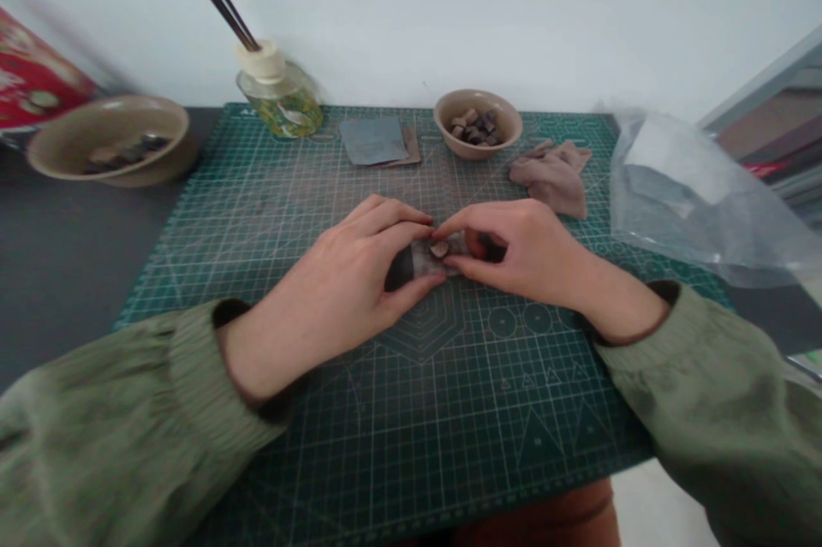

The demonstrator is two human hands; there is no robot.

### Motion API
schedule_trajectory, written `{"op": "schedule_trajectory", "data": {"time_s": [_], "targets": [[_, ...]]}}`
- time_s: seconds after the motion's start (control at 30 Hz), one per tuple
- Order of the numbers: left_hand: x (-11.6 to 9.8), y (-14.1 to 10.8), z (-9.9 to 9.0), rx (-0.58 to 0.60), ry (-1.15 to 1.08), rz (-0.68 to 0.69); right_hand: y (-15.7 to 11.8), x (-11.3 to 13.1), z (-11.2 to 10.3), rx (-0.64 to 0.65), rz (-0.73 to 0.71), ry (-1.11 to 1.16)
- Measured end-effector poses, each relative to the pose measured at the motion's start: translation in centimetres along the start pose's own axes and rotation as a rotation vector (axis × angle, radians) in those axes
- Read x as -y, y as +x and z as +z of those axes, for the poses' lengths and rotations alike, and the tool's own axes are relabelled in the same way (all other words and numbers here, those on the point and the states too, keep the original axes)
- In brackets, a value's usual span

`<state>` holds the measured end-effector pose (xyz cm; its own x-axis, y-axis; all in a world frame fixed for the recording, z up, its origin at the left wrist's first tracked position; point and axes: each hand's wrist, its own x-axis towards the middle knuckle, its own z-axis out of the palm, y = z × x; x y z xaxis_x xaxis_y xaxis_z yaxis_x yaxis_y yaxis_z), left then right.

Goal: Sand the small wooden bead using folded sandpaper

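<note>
Far left of the left hand point(340, 273) sits a wide ceramic bowl point(57, 149) holding dark pieces point(128, 155), and a glass reed diffuser point(279, 102) stands ahead of that hand. Both hands come together at the fingertips above a green cutting mat point(449, 410), clamped on a grey strip point(420, 260) around a small brown piece point(439, 249). Ahead lie grey abrasive sheets point(366, 140) and a small bowl point(479, 145) of brown pieces point(475, 126); beyond the right hand point(520, 252) are a crumpled cloth point(552, 179) and a clear plastic bag point(699, 196).
</note>
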<state>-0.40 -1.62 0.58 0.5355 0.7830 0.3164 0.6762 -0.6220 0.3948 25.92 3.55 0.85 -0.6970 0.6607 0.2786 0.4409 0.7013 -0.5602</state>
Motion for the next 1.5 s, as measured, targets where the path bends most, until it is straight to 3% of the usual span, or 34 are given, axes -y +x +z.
{"op": "schedule_trajectory", "data": {"time_s": [0.77,1.17,1.5], "targets": [[-0.02,-0.22,0.16,-0.021,0.022,0.001,-0.05,0.63,-0.13,-0.041,0.102,-0.066],[-0.48,-0.16,-0.02,-0.043,-0.058,-0.043,-0.19,0.64,0.12,-0.217,0.066,0.022],[-0.32,-0.17,0.12,-0.16,-0.196,-0.102,-0.23,0.45,0.33,-0.287,0.031,0.043]]}}
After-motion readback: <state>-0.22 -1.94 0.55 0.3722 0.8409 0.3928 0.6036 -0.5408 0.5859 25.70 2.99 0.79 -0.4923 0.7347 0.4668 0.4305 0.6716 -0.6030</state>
